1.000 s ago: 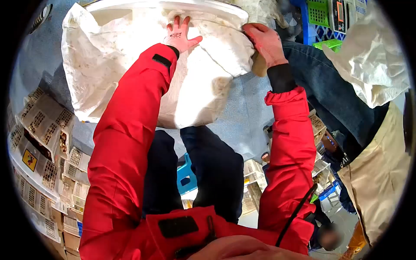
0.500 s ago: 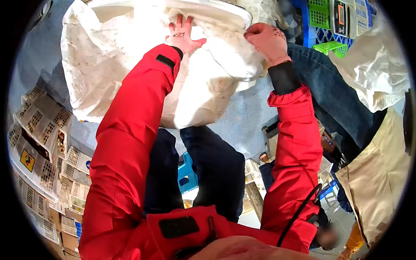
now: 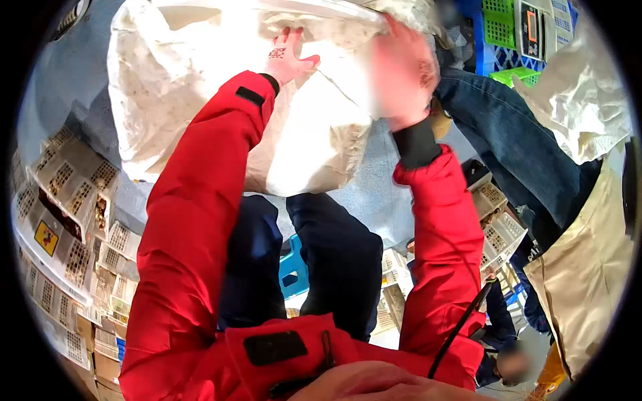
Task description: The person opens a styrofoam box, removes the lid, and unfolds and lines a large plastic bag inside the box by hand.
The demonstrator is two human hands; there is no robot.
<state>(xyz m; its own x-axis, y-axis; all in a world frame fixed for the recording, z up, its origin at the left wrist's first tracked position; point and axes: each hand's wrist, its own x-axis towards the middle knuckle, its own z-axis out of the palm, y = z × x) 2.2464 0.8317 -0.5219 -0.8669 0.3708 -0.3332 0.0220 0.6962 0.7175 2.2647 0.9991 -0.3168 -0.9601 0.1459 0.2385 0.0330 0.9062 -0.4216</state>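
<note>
A large white sheet or sack [image 3: 321, 147] with brownish stains drapes over a white-rimmed container [image 3: 321, 8] in front of me. My left hand [image 3: 287, 58], in a pink glove, lies on the cloth near the rim with its fingers spread. At the container's right end is my right hand [image 3: 403, 73], also in a pink glove. It is smeared by motion, and whether it touches the cloth cannot be made out. A tan object [image 3: 439, 120] shows just beside its wrist.
Stacked white crates [image 3: 73, 177] stand at the left. A blue stool [image 3: 293, 269] is between my legs. At the right are a person's jeans [image 3: 515, 127], a crumpled white bag [image 3: 575, 93], a scale [image 3: 533, 30] and green baskets [image 3: 499, 21]. Another person [image 3: 511, 364] is lower right.
My right hand has moved left over the cloth's right edge and is now blurred. My left hand stays spread on the cloth. The cloth has shifted slightly to the right in view.
</note>
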